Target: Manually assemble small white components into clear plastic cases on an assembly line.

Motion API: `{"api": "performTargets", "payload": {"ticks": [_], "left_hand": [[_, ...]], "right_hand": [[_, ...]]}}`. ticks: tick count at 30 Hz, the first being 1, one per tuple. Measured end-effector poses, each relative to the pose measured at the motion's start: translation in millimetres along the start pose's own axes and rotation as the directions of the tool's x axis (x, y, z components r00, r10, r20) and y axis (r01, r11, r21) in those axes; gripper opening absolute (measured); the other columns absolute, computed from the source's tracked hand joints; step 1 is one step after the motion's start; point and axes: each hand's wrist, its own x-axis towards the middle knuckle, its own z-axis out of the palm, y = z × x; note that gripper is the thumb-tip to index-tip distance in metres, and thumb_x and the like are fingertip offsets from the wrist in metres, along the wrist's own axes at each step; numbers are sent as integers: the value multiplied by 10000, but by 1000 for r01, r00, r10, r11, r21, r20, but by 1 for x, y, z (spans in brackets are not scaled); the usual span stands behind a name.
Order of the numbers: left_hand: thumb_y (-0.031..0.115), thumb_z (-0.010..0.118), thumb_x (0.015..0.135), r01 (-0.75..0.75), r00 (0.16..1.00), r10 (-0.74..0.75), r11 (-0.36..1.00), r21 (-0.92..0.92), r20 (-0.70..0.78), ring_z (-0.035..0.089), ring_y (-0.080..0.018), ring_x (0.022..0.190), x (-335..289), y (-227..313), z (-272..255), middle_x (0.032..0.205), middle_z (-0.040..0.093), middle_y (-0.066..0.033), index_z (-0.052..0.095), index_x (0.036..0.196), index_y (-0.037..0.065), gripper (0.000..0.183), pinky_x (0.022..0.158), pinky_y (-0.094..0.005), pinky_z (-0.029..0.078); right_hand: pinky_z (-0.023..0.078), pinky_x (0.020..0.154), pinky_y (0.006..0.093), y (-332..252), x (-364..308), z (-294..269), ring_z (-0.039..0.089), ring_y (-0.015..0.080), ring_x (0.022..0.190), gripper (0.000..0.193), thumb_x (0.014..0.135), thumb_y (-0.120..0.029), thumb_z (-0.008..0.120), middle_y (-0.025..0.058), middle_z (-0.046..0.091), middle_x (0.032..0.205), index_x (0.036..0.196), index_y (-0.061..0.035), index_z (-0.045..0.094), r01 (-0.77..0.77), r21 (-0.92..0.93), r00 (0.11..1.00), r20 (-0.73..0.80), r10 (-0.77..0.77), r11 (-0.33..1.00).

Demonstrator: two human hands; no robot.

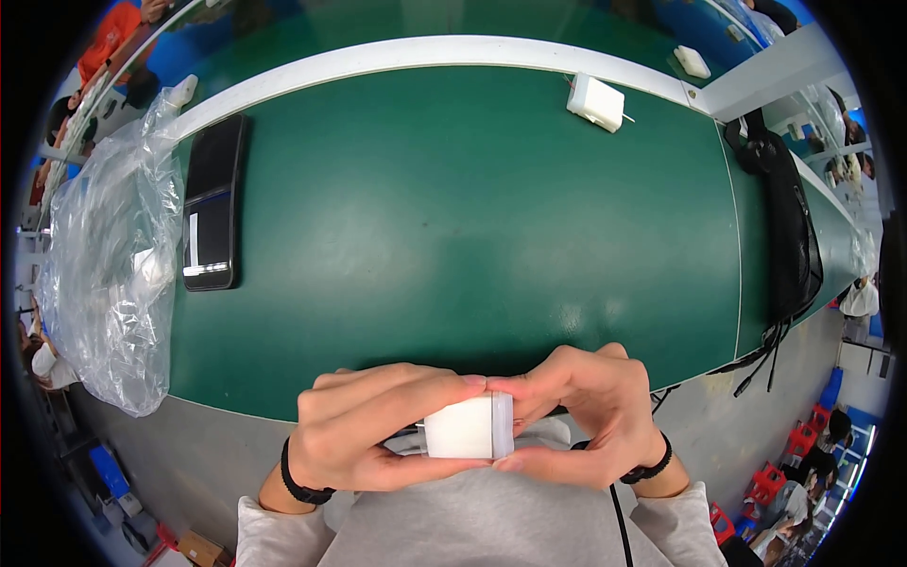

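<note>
Close to my body, just off the table's front edge, I hold a small white plastic box (pixel 460 427) with a paler, translucent end piece on its right side. My left hand (pixel 368 430) grips the box body between thumb and fingers. Around the translucent end, my right hand (pixel 586 416) pinches from above and below, its fingertips almost meeting those of the left. A thin pin or wire shows at the left side of the box. At the far right of the green table (pixel 453 208) lies a similar white box (pixel 596 102) with a thin metal rod sticking out.
A black phone-like device (pixel 213 203) lies at the left, beside a crumpled clear plastic bag (pixel 118 255). A black pouch (pixel 786 227) with cables is at the right edge. Beyond the white rail (pixel 444 52) sits another white piece (pixel 693 62). Several people are in the background.
</note>
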Motion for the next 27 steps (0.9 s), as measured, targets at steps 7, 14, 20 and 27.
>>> {"api": "performTargets", "payload": {"ticks": [7,14,20,27], "left_hand": [[111,976,695,-13,997,26,987,162,-78,786,-255,801,3,10,-4,965,786,-164,752,1172,-47,550,682,-313,639],[203,1024,686,127,946,-96,988,83,-309,790,-256,916,-5,14,22,1023,779,-207,679,1126,-55,616,796,-335,636],[-77,803,875,309,862,-421,878,-365,-284,770,-254,1013,-12,21,32,1086,752,-239,505,1189,-57,433,876,-336,637],[-69,772,910,323,829,-503,787,-525,-245,779,-227,976,-3,24,30,1059,777,-204,521,1274,-77,443,867,-323,633]], "right_hand": [[620,940,336,-8,8,11,778,206,1004,547,836,91,804,139,774,1062,1354,51,631,-27,77,997,-65,32,997],[634,883,320,-7,7,30,754,213,970,399,870,134,752,180,740,1098,1253,78,651,50,221,900,-433,52,974],[629,906,361,9,2,34,729,255,1052,275,908,116,719,241,697,1158,1163,101,615,195,-96,886,-410,-217,976],[628,782,293,8,10,33,771,191,874,351,870,61,804,158,741,1034,1196,58,673,268,-270,869,-346,-353,925]]}}
